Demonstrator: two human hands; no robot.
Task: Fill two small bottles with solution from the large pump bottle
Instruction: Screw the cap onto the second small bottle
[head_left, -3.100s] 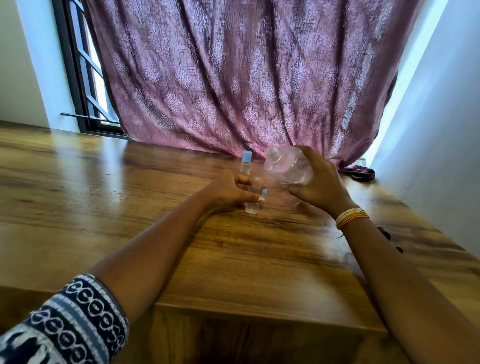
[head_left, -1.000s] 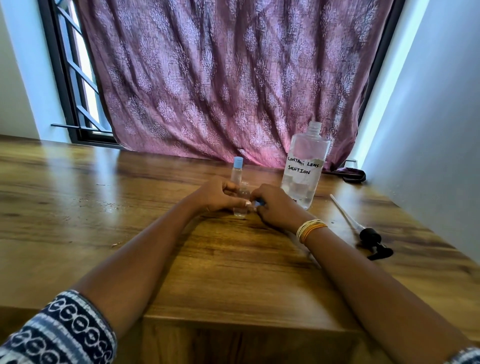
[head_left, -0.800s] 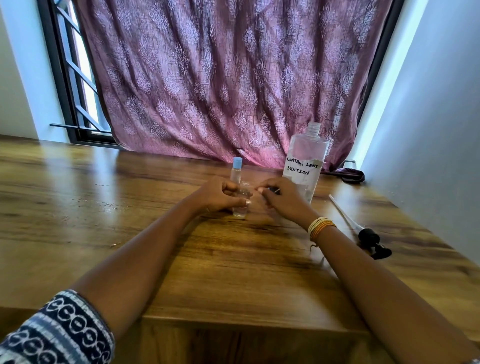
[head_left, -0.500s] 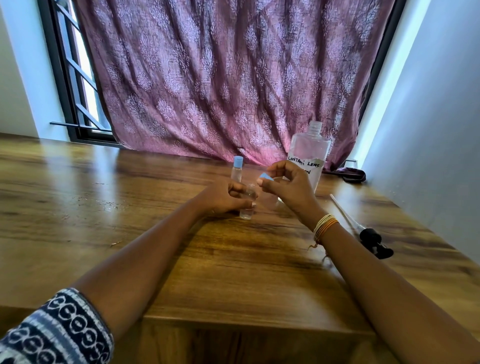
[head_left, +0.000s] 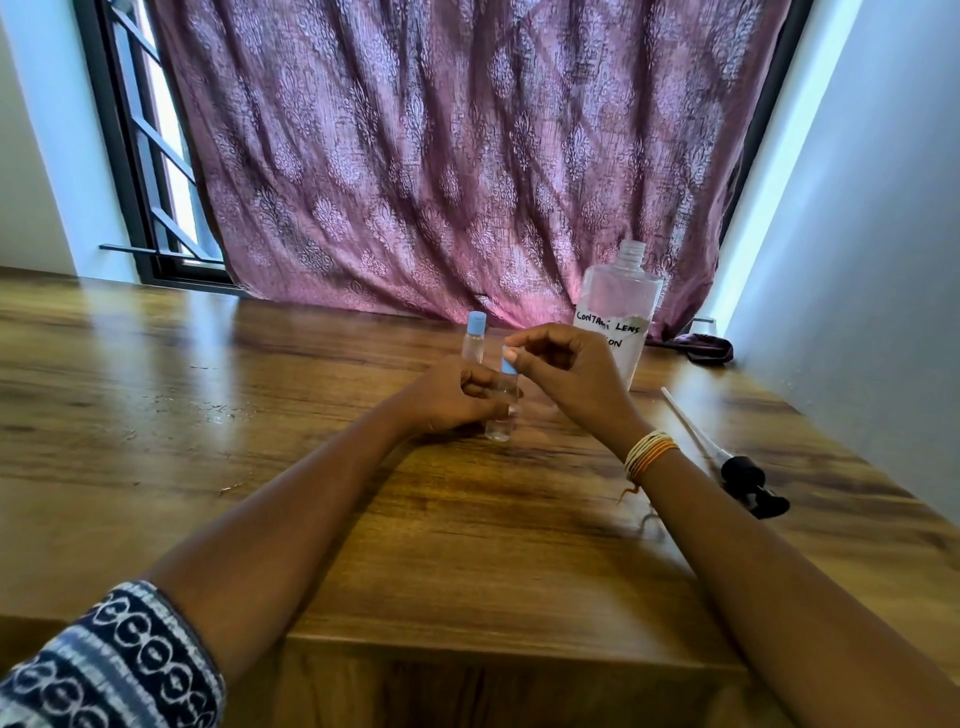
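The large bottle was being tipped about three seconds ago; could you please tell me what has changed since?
The right hand set the large bottle upright at the back of the table, picked up the blue cap and brought it to the small bottle. The left hand still grips that bottle. The capped small bottle and pump stayed put.

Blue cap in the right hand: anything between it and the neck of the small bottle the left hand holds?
Nothing visible. The right hand pinches the blue cap right at the top of the small bottle, which the left hand grips upright. The capped bottle stands behind, clear.
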